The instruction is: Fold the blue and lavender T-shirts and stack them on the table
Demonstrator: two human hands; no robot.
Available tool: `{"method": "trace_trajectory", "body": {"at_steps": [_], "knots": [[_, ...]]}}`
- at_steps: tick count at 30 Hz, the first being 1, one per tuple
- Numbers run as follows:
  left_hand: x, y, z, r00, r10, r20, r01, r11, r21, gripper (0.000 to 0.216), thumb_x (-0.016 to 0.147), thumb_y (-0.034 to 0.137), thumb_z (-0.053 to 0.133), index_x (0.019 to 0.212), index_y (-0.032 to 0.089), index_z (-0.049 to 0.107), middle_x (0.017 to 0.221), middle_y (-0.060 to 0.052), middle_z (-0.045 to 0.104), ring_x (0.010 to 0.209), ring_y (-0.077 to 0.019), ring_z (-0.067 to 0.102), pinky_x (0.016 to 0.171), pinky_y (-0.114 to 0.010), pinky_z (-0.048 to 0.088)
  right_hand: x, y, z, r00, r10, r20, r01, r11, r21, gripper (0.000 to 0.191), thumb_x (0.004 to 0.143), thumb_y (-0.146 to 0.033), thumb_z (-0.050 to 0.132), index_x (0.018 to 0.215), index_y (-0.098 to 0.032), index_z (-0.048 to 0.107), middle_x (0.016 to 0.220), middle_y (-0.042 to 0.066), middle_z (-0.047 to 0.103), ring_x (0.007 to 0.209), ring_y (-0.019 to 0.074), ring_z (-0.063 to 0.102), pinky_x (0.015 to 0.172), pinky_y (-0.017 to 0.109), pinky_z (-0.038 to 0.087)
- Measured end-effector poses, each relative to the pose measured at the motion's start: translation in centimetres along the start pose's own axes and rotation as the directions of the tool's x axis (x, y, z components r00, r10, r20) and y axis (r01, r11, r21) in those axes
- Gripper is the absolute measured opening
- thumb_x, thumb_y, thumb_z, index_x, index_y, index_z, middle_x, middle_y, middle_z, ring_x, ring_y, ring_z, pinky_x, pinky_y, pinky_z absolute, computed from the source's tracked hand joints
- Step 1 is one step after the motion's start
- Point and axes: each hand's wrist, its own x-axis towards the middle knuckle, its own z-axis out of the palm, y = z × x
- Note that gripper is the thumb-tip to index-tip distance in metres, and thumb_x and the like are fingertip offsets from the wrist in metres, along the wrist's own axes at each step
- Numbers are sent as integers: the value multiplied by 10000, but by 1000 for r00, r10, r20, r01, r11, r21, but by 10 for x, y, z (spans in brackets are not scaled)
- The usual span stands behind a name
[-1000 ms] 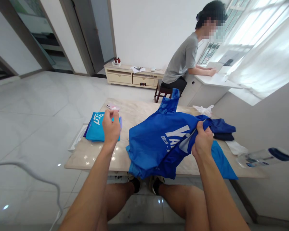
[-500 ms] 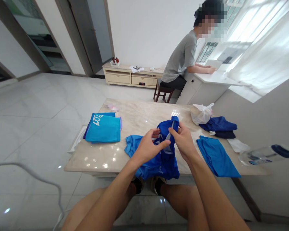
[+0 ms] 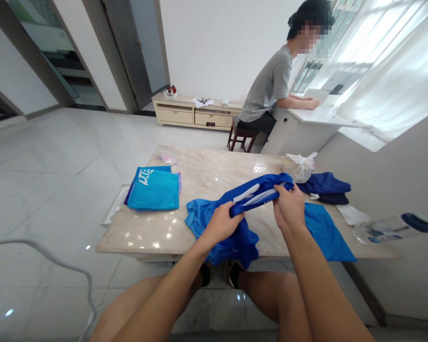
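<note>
Several garments lie on the marble counter (image 3: 214, 175). At far left, a folded teal shirt (image 3: 153, 191) sits squared off, with a small pale item (image 3: 166, 158) behind it, too blurred to identify. The left hand (image 3: 223, 225) closes around one end of a blue garment's dark band (image 3: 260, 194), and the right hand (image 3: 288, 206) grips the other end. Held apart, they pull the band taut above the counter, showing its white stripes. The garment's brighter body (image 3: 203, 221) stays spread on the counter and droops past the near edge; its folds hide its shape. Further right lie folded navy clothes (image 3: 324, 183), a white plastic bag (image 3: 301, 167), a flat blue cloth (image 3: 326, 230) partly hidden behind the right forearm, and a clear plastic bottle (image 3: 390, 229). Beyond, a co-worker (image 3: 266, 90) sits at a white counter (image 3: 317, 116), hands on something hard to make out.
</note>
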Motion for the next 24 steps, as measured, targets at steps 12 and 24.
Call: {"method": "trace_trajectory", "body": {"at_steps": [12, 24], "knots": [[-34, 65, -78, 996, 82, 25, -58, 863, -501, 548, 822, 669, 874, 1115, 206, 840, 1032, -92, 842, 1010, -300, 788, 875, -373, 640, -10, -45, -16, 900, -433, -56, 430, 901, -53, 446, 849, -338, 793, 1285, -308, 700, 1033, -8, 742, 946, 215, 738, 761, 299, 632], [-12, 20, -114, 760, 76, -645, -190, 976, -109, 372, 956, 567, 752, 971, 196, 777, 899, -47, 769, 787, -186, 663, 705, -293, 498, -24, -36, -12, 922, -43, 384, 102, 986, -134, 571, 785, -309, 768, 1355, -285, 755, 1137, 15, 783, 1163, 248, 731, 1071, 432, 597]]}}
